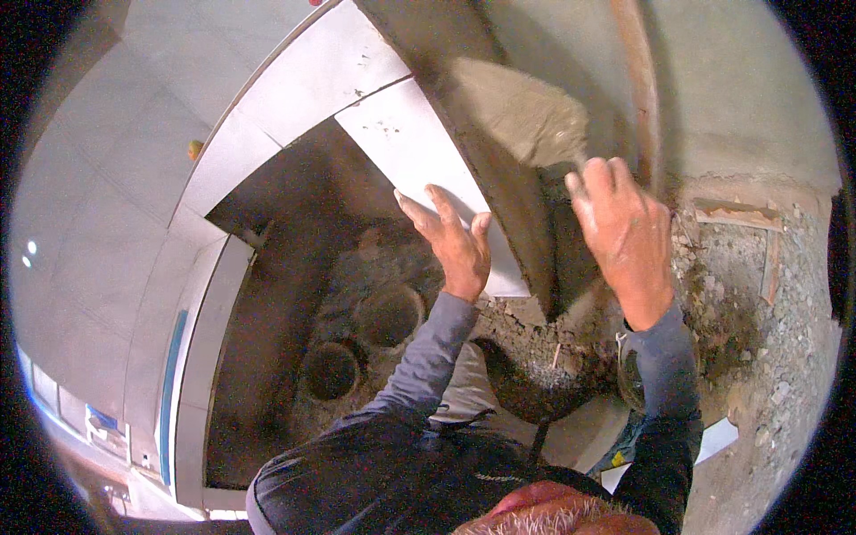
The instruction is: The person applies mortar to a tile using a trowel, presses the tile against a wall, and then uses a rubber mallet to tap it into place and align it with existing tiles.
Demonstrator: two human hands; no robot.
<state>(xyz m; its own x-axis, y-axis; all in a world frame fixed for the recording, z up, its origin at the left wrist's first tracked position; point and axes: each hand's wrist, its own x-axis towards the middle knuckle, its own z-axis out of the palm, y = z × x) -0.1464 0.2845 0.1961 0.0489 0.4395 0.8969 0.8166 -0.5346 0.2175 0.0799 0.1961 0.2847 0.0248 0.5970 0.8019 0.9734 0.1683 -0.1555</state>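
Observation:
My left hand (455, 254) rests with fingers spread on a long white tile (392, 125), part of a white-tiled border (294, 62) around a dark recessed opening. My right hand (624, 250) is closed around the handle of a trowel, its broad blade (517, 107) coated in grey-beige mortar and slightly blurred. The blade is beside the rough cement edge (446, 143) along the tile's right side; whether it touches that surface I cannot tell. The handle is mostly hidden by my fingers.
Two round dark openings (390, 316) sit in the rubble at the recess floor. At right are a wooden batten (646, 107), wood scraps (740, 217), rubble (758, 348) and a loose white piece (713, 444). A grey tiled surface (98, 169) spreads along the left.

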